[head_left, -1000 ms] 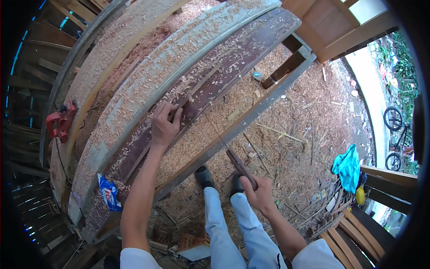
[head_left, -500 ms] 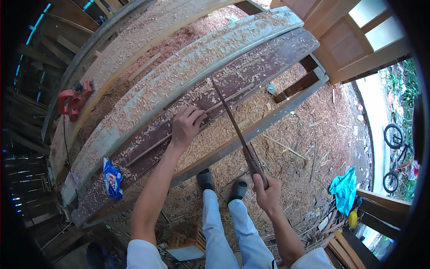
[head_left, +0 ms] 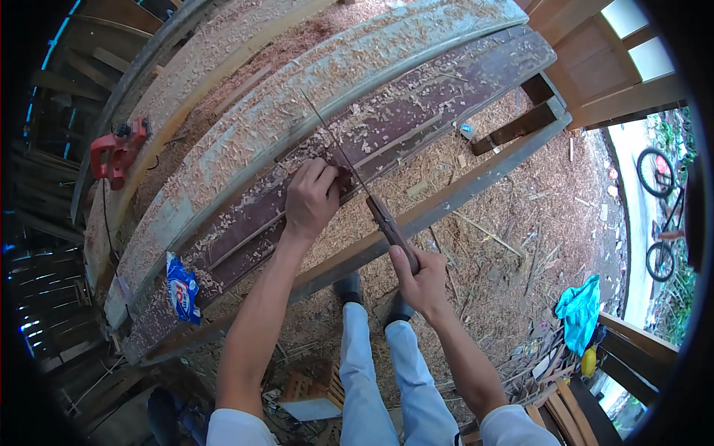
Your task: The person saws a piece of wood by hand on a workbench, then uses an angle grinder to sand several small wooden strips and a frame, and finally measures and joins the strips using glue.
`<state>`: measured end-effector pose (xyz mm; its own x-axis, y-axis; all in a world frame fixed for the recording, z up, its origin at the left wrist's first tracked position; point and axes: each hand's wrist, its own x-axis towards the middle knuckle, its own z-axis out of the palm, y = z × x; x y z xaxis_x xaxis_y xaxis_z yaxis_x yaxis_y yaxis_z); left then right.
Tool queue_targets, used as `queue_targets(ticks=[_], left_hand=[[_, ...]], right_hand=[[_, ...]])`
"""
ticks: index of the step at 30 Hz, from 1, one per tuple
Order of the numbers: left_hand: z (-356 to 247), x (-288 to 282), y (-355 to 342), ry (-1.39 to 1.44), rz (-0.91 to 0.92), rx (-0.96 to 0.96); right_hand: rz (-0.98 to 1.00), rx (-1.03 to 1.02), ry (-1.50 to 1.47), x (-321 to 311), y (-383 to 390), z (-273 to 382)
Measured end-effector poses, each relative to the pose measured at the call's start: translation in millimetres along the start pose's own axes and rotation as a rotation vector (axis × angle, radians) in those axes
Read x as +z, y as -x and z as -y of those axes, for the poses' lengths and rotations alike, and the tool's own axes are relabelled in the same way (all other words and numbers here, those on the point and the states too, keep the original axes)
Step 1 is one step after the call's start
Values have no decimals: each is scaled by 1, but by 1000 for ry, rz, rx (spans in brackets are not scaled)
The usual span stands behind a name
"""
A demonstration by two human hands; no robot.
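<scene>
My right hand [head_left: 419, 276] is closed round the dark wooden handle of a handsaw [head_left: 384, 221]. Its long thin blade shows nearly edge-on and slants up and left across a dark reddish plank [head_left: 416, 111]; its teeth cannot be made out. Close left of the blade, my left hand [head_left: 311, 197] bends its fingers over a thin wooden strip [head_left: 398, 143] along the plank's near side. The fingertips are partly hidden. The blade crosses the strip just right of these fingers, and whether it touches is unclear.
A pale curved board [head_left: 245, 145] covered in shavings lies beyond the plank. A red power tool [head_left: 119, 152] with a cord rests far left, and a blue packet [head_left: 182, 290] nearer. A grey beam [head_left: 446, 193] runs before my feet. Teal cloth [head_left: 578, 316] hangs at right.
My right hand has moved up and left with the handsaw, bringing the blade against or near my left hand's fingers. My left hand stays on the strip. The view has shifted slightly.
</scene>
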<state>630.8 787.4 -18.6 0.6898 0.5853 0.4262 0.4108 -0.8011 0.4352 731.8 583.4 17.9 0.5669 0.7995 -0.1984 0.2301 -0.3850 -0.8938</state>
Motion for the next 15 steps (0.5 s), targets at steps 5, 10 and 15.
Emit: queue_targets(ticks=[5,10,15], left_hand=[[4,1,1,-2,27,-7],[5,0,4,33,42,19],[7,4,1,70,64,-26]], right_hand=[[-29,-120,83,1,5,-6],[-51,-139,120,3,18,-16],[-44,-119,195,5,-8,1]])
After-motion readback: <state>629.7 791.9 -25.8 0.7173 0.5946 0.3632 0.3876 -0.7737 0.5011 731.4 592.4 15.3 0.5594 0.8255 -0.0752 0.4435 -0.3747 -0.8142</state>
